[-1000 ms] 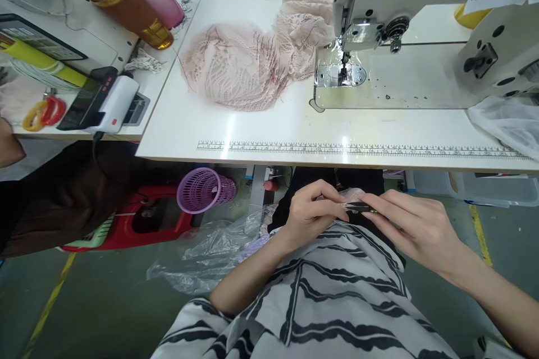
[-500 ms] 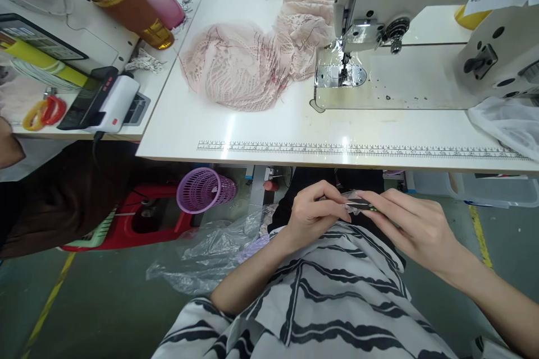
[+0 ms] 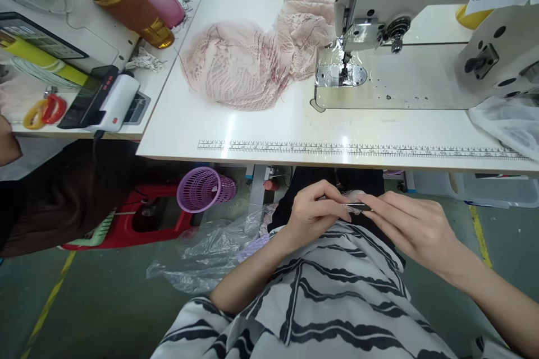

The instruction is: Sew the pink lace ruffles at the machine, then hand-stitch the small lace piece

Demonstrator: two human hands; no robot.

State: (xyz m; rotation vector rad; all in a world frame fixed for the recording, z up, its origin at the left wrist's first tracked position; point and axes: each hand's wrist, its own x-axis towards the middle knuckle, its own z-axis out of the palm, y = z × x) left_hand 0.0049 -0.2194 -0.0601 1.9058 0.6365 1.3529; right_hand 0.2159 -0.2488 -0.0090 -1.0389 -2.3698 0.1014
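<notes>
Above my lap, just below the table edge, my two hands work close together. My right hand (image 3: 410, 223) pinches a slim dark tool (image 3: 357, 206) with a thin metal end aimed at my left fingers; its exact kind is too small to tell. My left hand (image 3: 318, 208) is closed in a pinch at the tool's tip, and what it grips is hidden by the fingers. A scrap of pale, see-through material (image 3: 353, 195) shows behind the tool. On the table, a pale pink lace fabric (image 3: 240, 76) lies bunched to the left of the sewing machine (image 3: 343, 70).
A printed ruler (image 3: 362, 150) runs along the table's front edge. Leftward are red-and-yellow-handled scissors (image 3: 44, 112), an amber cup (image 3: 132, 14) and another person's hand (image 3: 8, 143). Below stand a purple basket (image 3: 204, 190) and a clear plastic bag (image 3: 197, 263).
The dark tool has turned slightly in my right fingers and now looks narrower. Both hands stay in nearly the same place, and the lace has not moved.
</notes>
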